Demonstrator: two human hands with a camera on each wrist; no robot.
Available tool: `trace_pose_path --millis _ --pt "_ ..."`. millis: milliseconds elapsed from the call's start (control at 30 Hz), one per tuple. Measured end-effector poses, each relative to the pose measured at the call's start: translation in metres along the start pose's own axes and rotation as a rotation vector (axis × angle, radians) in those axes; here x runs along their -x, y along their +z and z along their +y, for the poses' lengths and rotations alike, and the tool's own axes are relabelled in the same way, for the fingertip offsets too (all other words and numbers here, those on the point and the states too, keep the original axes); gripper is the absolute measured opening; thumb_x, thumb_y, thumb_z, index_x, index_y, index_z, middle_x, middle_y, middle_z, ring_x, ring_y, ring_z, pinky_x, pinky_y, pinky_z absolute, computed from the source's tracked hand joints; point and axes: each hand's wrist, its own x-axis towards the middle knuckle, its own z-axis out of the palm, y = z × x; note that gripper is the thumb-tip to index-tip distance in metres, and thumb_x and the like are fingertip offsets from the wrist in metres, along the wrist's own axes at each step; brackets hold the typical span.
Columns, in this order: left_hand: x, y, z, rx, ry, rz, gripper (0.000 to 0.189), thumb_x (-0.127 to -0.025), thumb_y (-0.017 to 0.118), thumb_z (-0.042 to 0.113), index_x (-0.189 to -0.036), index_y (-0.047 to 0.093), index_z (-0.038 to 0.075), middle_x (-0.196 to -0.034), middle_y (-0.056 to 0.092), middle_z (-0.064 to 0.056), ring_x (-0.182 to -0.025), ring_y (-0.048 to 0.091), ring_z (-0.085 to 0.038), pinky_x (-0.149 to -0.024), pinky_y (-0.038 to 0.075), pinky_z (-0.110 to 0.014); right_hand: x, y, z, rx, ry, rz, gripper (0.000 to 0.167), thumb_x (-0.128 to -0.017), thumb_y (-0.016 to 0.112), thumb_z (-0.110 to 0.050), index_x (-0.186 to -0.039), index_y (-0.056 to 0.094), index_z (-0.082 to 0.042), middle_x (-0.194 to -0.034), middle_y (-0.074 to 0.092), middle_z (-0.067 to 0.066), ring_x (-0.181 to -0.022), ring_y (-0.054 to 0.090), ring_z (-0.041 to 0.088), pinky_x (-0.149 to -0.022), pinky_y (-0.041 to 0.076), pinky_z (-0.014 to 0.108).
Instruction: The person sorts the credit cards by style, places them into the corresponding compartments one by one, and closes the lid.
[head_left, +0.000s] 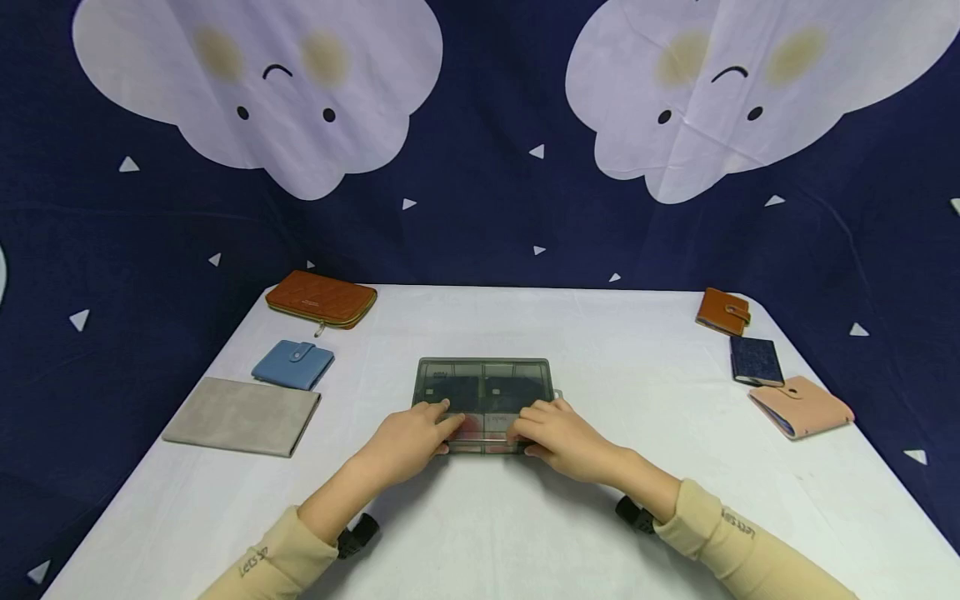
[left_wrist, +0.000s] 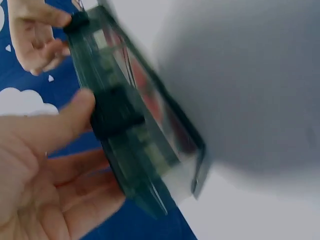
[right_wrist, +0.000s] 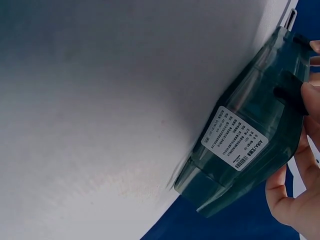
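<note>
A smoky, see-through plastic box (head_left: 483, 367) lies on the table in front of me, its lid down. Dark cards with small gold chips (head_left: 517, 390) show through the top, and paler and reddish things lie nearer its front. My left hand (head_left: 412, 440) grips the near left part, thumb at a black latch (left_wrist: 116, 111) and fingers over the lid. On the near right, my right hand (head_left: 566, 439) holds the box the same way, its thumb at another black latch (right_wrist: 290, 94). A white printed label (right_wrist: 235, 138) sticks to the front wall.
On the left lie a brown zip wallet (head_left: 321, 297), a blue snap wallet (head_left: 288, 365) and a grey flat wallet (head_left: 240, 415). Along the right are a brown card holder (head_left: 720, 312), a dark blue one (head_left: 756, 360) and a pink one (head_left: 806, 406). Behind hangs a cloud-patterned cloth (head_left: 480, 225).
</note>
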Motion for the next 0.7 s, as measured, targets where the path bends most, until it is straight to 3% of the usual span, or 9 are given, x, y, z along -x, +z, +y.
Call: trace_pose_path --millis 100,233,467,567,700 --pt "0.001 0.003 0.0 -0.021 0.023 0.046 0.039 -0.085 0.064 0.027 -0.12 0.062 0.012 -0.122 0.058 -0.017 -0.105 0.058 -0.031 -0.071 0.056 -0.036 0.0 0.0 0.0 0.008 -0.007 0.004 0.027 -0.077 0.072 -0.007 -0.098 0.061 -0.02 -0.093 0.058 -0.011 -0.091 0.051 0.01 -0.074 0.041 0.031" --pt "0.001 0.006 0.001 -0.02 0.008 0.083 0.037 -0.084 0.065 0.026 -0.118 0.063 0.013 -0.12 0.059 -0.017 -0.103 0.059 -0.031 -0.069 0.056 -0.036 0.001 0.0 0.0 0.017 -0.004 0.006 0.027 -0.077 0.072 -0.007 -0.097 0.061 -0.02 -0.093 0.058 -0.011 -0.092 0.051 0.01 -0.074 0.04 0.03" --pt "0.002 0.007 0.0 0.017 -0.007 0.091 0.039 -0.083 0.065 0.027 -0.12 0.061 0.014 -0.121 0.058 -0.017 -0.101 0.059 -0.033 -0.068 0.056 -0.037 0.003 -0.003 -0.003 0.061 0.018 -0.003 0.027 -0.079 0.072 -0.012 -0.101 0.06 -0.02 -0.097 0.057 -0.009 -0.093 0.051 0.011 -0.076 0.042 0.031" --pt "0.005 0.002 -0.007 0.143 -0.02 0.065 0.046 -0.085 0.064 0.03 -0.127 0.057 0.012 -0.129 0.052 -0.018 -0.108 0.056 -0.034 -0.077 0.055 -0.041 0.004 -0.013 0.0 0.063 0.084 0.037 0.027 -0.08 0.072 -0.02 -0.105 0.061 -0.018 -0.106 0.057 -0.004 -0.1 0.052 0.016 -0.083 0.042 0.037" --pt "0.015 -0.008 -0.034 0.304 -0.141 0.104 0.059 -0.086 0.063 0.036 -0.137 0.046 0.012 -0.141 0.039 -0.017 -0.124 0.042 -0.036 -0.092 0.045 -0.051 0.009 -0.038 0.016 0.141 0.286 0.172 0.036 -0.081 0.07 -0.026 -0.113 0.059 -0.014 -0.123 0.054 0.009 -0.114 0.047 0.029 -0.094 0.036 0.049"
